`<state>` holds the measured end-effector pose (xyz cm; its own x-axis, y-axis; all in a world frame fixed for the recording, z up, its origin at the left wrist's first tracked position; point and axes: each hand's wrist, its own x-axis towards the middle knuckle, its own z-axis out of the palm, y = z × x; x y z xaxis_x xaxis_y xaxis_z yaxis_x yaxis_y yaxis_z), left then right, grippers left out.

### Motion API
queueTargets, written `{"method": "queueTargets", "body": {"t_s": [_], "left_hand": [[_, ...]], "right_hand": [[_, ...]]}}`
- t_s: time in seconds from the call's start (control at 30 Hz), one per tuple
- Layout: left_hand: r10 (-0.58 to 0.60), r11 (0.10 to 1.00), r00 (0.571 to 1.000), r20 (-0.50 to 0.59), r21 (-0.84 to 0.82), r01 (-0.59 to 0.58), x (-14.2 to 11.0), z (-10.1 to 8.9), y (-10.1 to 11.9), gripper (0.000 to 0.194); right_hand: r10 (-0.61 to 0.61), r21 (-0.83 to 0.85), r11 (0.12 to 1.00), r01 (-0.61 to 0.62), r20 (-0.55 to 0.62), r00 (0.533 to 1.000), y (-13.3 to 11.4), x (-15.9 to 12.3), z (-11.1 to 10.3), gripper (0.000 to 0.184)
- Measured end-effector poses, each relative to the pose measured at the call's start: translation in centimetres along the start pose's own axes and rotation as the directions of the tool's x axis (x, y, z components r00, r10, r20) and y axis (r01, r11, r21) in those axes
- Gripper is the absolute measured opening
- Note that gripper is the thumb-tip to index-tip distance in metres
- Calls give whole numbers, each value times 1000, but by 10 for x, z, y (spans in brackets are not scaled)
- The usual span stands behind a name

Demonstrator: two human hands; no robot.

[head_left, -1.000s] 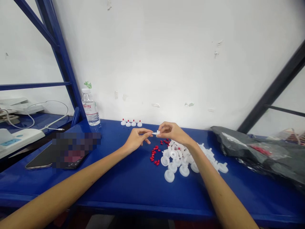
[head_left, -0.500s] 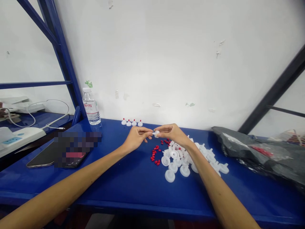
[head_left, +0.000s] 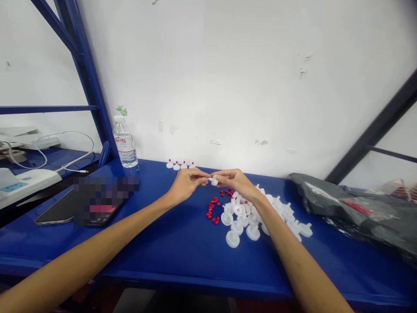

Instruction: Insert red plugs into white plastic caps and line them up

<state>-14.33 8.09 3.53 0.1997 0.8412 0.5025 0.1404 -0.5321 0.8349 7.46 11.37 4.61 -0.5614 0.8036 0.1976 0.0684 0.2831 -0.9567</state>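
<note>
In the middle of the head view, a white spout cap [head_left: 214, 182] is pinched between the thumb and fingers of my right hand [head_left: 235, 179]. Its narrow spout points left, toward the closed fingertips of my left hand [head_left: 189, 181]. Those fingertips meet at the spout's tip, and whatever small thing they grip is hidden. Below my hands lie several small red caps [head_left: 211, 209], loose on the blue table [head_left: 169, 252]. A pile of white spout caps [head_left: 253, 233] spreads beneath my right wrist and forearm.
Several white spout caps with red tips [head_left: 176, 166] stand in a row near the wall. A water bottle [head_left: 125, 145] is at the back left. Two phones [head_left: 54, 211] lie at left, beside a power strip [head_left: 29, 184]. A dark plastic bag [head_left: 329, 204] occupies the right.
The white spout cap has tilted, its body dropping slightly while the spout stays at my left fingertips. Both hands remain close together in nearly the same place.
</note>
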Motion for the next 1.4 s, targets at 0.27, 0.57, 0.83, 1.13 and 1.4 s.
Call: {"method": "queueTargets", "body": {"t_s": [0.27, 0.57, 0.83, 1.13, 1.4], "left_hand": [[-32, 999, 999, -34, -6, 32, 2, 1, 0, 18], [-35, 996, 999, -33, 86, 38, 0, 0, 8, 20], [-127, 992, 992, -22, 4, 127, -1, -1, 4, 25], [-136, 990, 990, -37, -50, 134, 0, 1, 4, 31], [-146, 989, 989, 4, -12, 146, 1, 0, 4, 38]], "right_hand": [[7, 24, 1000, -7, 0, 1000, -5, -1, 0, 46], [61, 54, 997, -59, -38, 997, -11, -1, 3, 44], [-14, -42, 999, 11, -67, 998, -16, -4, 2, 43], [-50, -65, 997, 44, -93, 994, -22, -6, 6, 41], [-109, -113, 989, 96, -123, 986, -29, -6, 8, 38]]}}
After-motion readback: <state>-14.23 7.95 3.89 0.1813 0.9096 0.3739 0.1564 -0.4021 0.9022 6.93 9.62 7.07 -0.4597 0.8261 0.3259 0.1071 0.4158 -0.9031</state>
